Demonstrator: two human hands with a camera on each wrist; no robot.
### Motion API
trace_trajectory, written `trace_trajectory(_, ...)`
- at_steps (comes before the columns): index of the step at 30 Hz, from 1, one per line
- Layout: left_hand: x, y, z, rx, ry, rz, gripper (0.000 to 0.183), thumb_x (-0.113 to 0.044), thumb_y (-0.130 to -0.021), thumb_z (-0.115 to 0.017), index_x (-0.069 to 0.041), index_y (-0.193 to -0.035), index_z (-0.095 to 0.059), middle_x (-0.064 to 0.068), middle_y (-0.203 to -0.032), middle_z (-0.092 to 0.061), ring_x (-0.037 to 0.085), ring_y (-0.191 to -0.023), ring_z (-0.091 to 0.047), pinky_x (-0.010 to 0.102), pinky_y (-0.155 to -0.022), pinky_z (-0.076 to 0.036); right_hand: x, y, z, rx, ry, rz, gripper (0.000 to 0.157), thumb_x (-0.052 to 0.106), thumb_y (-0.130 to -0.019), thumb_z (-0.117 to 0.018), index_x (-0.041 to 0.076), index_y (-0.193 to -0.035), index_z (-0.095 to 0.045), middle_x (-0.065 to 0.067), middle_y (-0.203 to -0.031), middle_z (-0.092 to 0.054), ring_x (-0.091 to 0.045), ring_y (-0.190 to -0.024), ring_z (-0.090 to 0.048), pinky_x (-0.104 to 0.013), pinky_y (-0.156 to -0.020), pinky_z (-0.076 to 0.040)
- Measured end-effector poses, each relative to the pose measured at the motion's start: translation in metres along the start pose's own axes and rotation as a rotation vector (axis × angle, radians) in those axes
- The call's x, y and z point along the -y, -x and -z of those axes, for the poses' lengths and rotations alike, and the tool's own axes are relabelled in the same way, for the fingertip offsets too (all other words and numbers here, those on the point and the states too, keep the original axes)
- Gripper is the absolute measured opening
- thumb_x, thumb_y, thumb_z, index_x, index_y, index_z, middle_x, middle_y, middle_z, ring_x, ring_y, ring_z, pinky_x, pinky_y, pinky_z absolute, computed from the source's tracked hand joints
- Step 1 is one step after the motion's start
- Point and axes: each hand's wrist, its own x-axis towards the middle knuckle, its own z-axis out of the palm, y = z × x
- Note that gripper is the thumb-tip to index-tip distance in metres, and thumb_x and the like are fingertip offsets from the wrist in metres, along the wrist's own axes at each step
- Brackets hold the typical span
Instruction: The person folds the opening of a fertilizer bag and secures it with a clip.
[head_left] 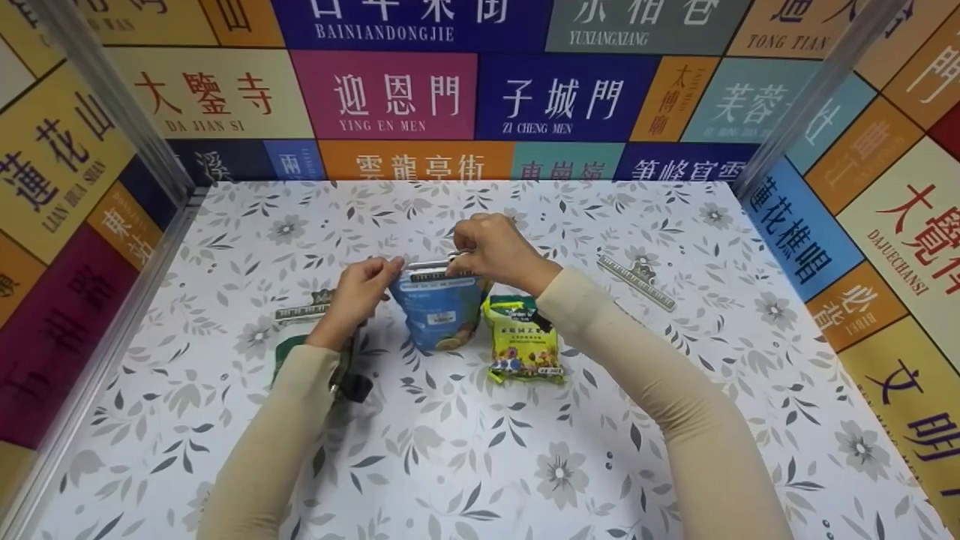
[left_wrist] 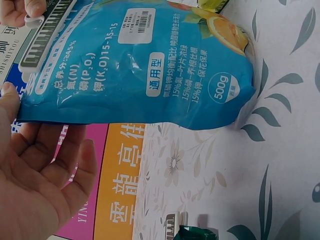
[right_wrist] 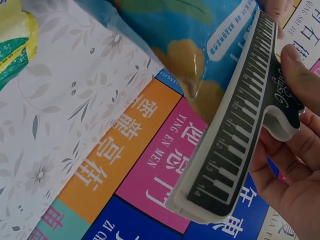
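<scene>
The left hand is pinching a glossy blue plastic pouch by its top edge, probably keeping it taut; the right hand is gripping a long black-and-white piano-key clip across that edge, beside a yellow-green plastic packet.

The pouch is at the centre of the frame, a clip across its top edge. The left hand is at its upper left corner, the right hand at the clip's right end. Just right of the pouch, a packet lies on the table; a loose clip lies farther right. Left of the pouch, a second packet lies partly behind the left forearm. The wall spans the top, behind the table.
</scene>
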Motion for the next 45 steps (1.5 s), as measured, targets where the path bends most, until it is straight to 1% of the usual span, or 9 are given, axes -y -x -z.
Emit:
trace_trajectory(4, -0.002, 0.0, 0.0, -0.016, -0.015, 0.044, 0.049, -0.045, -0.104, -0.048, -0.007, -0.078, -0.063, 0.004, -0.076, -0.063, 0.028, -0.071, -0.061, 0.025, -0.048, -0.042, 0.002, -0.004, -0.004, -0.005, -0.003, 0.015, 0.033, 0.021, -0.076, -0.088, -0.001, -0.078, -0.063, -0.014, -0.074, -0.064, -0.025, -0.066, -0.056, -0.038, -0.06, -0.047)
trace_trajectory(7, -0.004, 0.0, 0.0, -0.026, -0.013, 0.049, 0.053, -0.045, -0.107, -0.041, -0.003, -0.087, -0.067, 0.005, -0.078, -0.065, 0.031, -0.075, -0.064, 0.031, -0.06, -0.051, 0.004, -0.007, -0.007, -0.006, -0.018, 0.011, 0.033, 0.02, -0.076, -0.088, -0.001, -0.078, -0.063, -0.014, -0.073, -0.063, -0.024, -0.066, -0.055, -0.037, -0.06, -0.046)
trace_trajectory(11, -0.003, 0.0, 0.0, -0.022, 0.01, 0.053, 0.059, -0.048, -0.107, -0.033, -0.003, -0.09, -0.066, 0.008, -0.083, -0.065, 0.035, -0.085, -0.066, 0.042, -0.078, -0.054, 0.005, -0.009, -0.01, 0.008, -0.038, -0.001, 0.033, 0.02, -0.076, -0.088, -0.001, -0.078, -0.063, -0.014, -0.073, -0.062, -0.023, -0.066, -0.053, -0.035, -0.06, -0.045)
trace_trajectory(16, -0.001, 0.0, 0.001, -0.028, 0.009, 0.064, 0.063, -0.052, -0.106, -0.031, -0.003, -0.087, -0.066, 0.01, -0.083, -0.064, 0.032, -0.085, -0.067, 0.05, -0.084, -0.053, 0.007, -0.013, -0.013, 0.028, -0.032, -0.017, 0.032, 0.022, -0.078, -0.087, -0.001, -0.081, -0.064, -0.013, -0.075, -0.063, -0.023, -0.068, -0.053, -0.035, -0.063, -0.045)
trace_trajectory(22, -0.001, -0.001, 0.0, -0.048, 0.007, 0.069, 0.06, -0.051, -0.106, -0.033, -0.008, -0.076, -0.061, 0.007, -0.076, -0.063, 0.026, -0.081, -0.067, 0.045, -0.082, -0.055, 0.008, -0.016, -0.018, 0.026, -0.052, -0.015, 0.032, 0.022, -0.077, -0.087, -0.001, -0.081, -0.065, -0.013, -0.075, -0.064, -0.023, -0.068, -0.055, -0.035, -0.063, -0.046)
trace_trajectory(27, -0.002, 0.0, -0.001, -0.054, -0.02, 0.089, 0.057, -0.053, -0.106, -0.033, -0.012, -0.071, -0.053, 0.011, -0.073, -0.058, 0.032, -0.084, -0.068, 0.039, -0.074, -0.054, 0.01, -0.018, -0.022, 0.029, -0.043, 0.008, 0.033, 0.024, -0.078, -0.087, 0.0, -0.081, -0.064, -0.013, -0.076, -0.065, -0.023, -0.068, -0.055, -0.035, -0.064, -0.048)
trace_trajectory(32, -0.002, 0.0, -0.001, -0.045, -0.034, 0.083, 0.055, -0.051, -0.106, -0.036, -0.008, -0.079, -0.057, 0.017, -0.077, -0.057, 0.035, -0.086, -0.068, 0.04, -0.074, -0.054, 0.01, -0.019, -0.024, 0.025, -0.039, 0.009, 0.034, 0.024, -0.077, -0.087, 0.0, -0.081, -0.064, -0.012, -0.075, -0.065, -0.022, -0.068, -0.053, -0.035, -0.064, -0.047)
trace_trajectory(38, -0.002, 0.0, -0.002, -0.06, -0.037, 0.092, 0.051, -0.047, -0.104, -0.045, -0.002, -0.096, -0.068, 0.014, -0.094, -0.067, 0.026, -0.076, -0.065, 0.037, -0.063, -0.052, 0.008, -0.018, -0.025, 0.035, -0.039, -0.004, 0.034, 0.025, -0.078, -0.087, 0.0, -0.082, -0.065, -0.012, -0.076, -0.066, -0.022, -0.068, -0.054, -0.034, -0.065, -0.047)
trace_trajectory(45, -0.002, 0.0, -0.003, -0.055, -0.015, 0.047, 0.046, -0.042, -0.104, -0.05, -0.003, -0.09, -0.068, 0.01, -0.087, -0.066, 0.022, -0.075, -0.062, 0.028, -0.066, -0.051, 0.008, -0.017, -0.023, 0.047, -0.028, 0.003, 0.036, 0.027, -0.077, -0.086, -0.001, -0.086, -0.065, -0.014, -0.079, -0.067, -0.025, -0.071, -0.059, -0.037, -0.068, -0.05)
